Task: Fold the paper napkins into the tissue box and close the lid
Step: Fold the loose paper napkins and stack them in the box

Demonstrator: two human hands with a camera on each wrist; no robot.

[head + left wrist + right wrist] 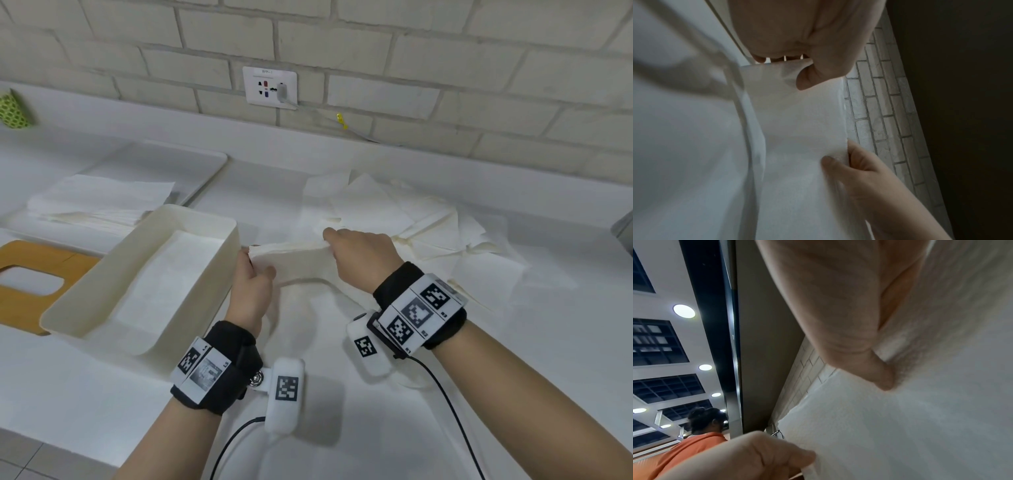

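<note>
A white paper napkin (294,262) hangs stretched between both hands above the worktop (445,359), just to the right of the open tissue box (191,294). The left hand (251,287) has a narrow grip on the napkin's left end, thumb on the near face and fingers behind; the right hand (363,258) pinches its upper right edge. The left wrist view shows the thumb (809,81) pressed on the sheet and the right hand's fingers (838,164) nipping the far edge, which the head view hides. The right wrist view shows a person in an orange top (694,446) beneath ceiling lights. In the box lies a flat white sheet; its wooden lid (30,270) rests to the left, a loose napkin pile (411,212) behind the hands, a neat stack (99,202) on a tray, and a brick wall (411,68) with a socket (270,87).
</note>
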